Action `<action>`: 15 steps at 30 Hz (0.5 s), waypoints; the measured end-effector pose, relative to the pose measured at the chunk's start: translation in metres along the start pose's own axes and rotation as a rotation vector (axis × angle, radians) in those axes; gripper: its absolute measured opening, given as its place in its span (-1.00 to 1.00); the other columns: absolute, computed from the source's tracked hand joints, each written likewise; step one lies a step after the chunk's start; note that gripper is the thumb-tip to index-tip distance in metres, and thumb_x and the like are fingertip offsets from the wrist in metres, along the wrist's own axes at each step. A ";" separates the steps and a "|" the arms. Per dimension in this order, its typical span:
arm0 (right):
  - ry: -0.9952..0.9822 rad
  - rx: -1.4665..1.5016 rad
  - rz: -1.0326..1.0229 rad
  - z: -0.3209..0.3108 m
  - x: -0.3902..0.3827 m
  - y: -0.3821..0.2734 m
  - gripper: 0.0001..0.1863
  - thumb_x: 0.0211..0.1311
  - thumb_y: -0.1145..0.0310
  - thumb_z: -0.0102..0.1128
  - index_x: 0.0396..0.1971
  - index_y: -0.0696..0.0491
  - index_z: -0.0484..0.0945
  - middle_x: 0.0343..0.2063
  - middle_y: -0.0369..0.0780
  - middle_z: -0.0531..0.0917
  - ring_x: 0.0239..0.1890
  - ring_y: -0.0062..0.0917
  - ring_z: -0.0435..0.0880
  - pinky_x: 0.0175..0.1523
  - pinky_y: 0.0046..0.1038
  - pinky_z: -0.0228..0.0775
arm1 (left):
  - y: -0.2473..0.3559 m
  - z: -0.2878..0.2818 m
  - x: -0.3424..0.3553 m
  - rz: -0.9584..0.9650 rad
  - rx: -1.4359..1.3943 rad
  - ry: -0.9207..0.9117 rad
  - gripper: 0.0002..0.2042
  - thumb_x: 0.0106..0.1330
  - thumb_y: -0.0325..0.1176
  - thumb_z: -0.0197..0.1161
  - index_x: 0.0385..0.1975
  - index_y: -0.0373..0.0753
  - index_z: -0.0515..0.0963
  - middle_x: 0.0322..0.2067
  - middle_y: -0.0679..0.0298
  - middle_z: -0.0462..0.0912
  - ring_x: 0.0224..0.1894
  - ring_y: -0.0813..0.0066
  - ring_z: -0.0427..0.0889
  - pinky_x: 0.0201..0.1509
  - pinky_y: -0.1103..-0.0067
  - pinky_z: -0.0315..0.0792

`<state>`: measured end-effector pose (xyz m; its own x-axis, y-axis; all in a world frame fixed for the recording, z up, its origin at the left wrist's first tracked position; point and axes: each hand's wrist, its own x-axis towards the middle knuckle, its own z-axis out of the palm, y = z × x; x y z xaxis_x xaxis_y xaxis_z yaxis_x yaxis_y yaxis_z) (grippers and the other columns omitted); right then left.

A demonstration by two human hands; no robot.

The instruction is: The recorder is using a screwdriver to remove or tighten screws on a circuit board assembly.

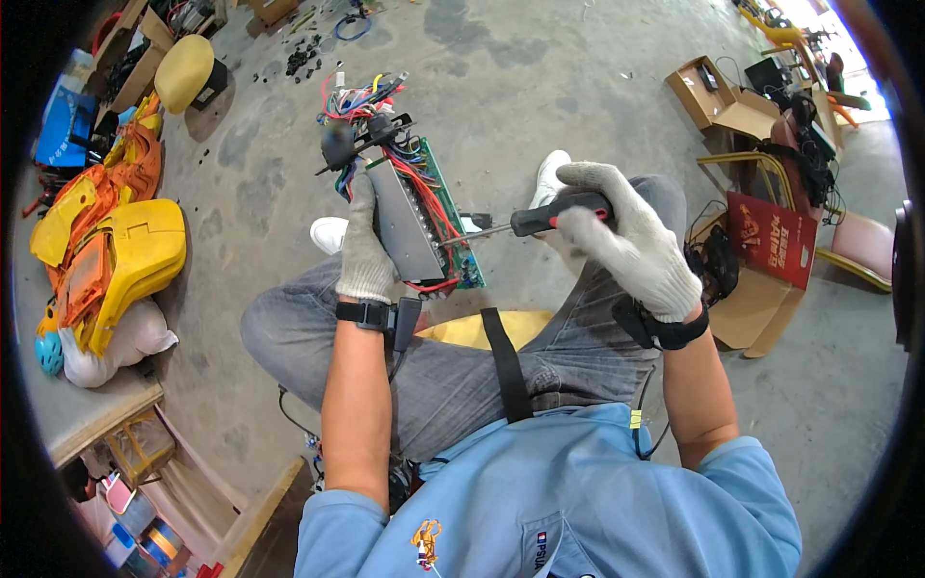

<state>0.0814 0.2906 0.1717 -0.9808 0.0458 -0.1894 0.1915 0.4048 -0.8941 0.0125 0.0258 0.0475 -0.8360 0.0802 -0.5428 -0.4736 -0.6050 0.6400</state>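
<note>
My left hand [364, 246], in a pale knitted glove, grips the left side of an electronic controller with a grey metal heatsink [405, 231]. A green circuit board [438, 188] runs along its right side, with red wires [424, 183] across it. From its far end spreads a bundle of coloured wires and connectors [361, 106]. My right hand [626, 231], gloved too, is closed around the black and red handle of a screwdriver [549, 217]. The screwdriver's metal shaft points left, its tip at the heatsink's right edge. Whether the tip sits in a screw is too small to tell.
Yellow and orange plastic shells [125, 260] are piled at the left, near a yellow-topped stool [188, 77]. Small black parts [303, 56] lie scattered on the concrete floor far off. Open cardboard boxes [718, 101], a red carton panel [771, 236] and a chair [858, 250] stand at the right.
</note>
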 end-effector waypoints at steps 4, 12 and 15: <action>-0.121 0.082 0.204 -0.006 0.001 0.005 -0.59 0.36 0.52 0.33 0.19 0.17 0.56 -0.16 -0.31 0.56 -0.15 -0.67 0.61 -0.02 -0.57 0.52 | -0.001 -0.001 0.000 0.016 0.000 -0.002 -0.48 0.46 0.22 0.41 0.01 -0.17 0.71 -0.20 0.27 0.81 -0.26 0.41 0.82 -0.17 0.41 0.79; -0.014 -0.095 -0.038 -0.001 -0.005 0.010 -0.67 0.51 0.40 0.26 0.18 0.15 0.60 -0.25 -0.27 0.65 -0.27 -0.59 0.65 -0.07 -0.49 0.56 | -0.004 -0.005 0.007 0.039 0.003 0.021 -0.51 0.46 0.20 0.42 0.00 -0.16 0.72 -0.20 0.28 0.81 -0.27 0.42 0.82 -0.16 0.41 0.79; -0.055 -0.019 0.260 -0.006 0.001 0.011 -0.66 0.46 0.41 0.28 0.16 0.15 0.62 -0.22 -0.25 0.69 -0.23 -0.59 0.66 -0.01 -0.47 0.57 | -0.004 -0.010 0.009 0.045 0.004 0.010 -0.51 0.46 0.19 0.43 -0.01 -0.16 0.72 -0.21 0.27 0.81 -0.27 0.41 0.82 -0.17 0.41 0.79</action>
<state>0.0827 0.3005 0.1644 -0.8951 0.1007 -0.4344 0.4359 0.4030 -0.8048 0.0095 0.0212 0.0348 -0.8540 0.0452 -0.5183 -0.4364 -0.6045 0.6664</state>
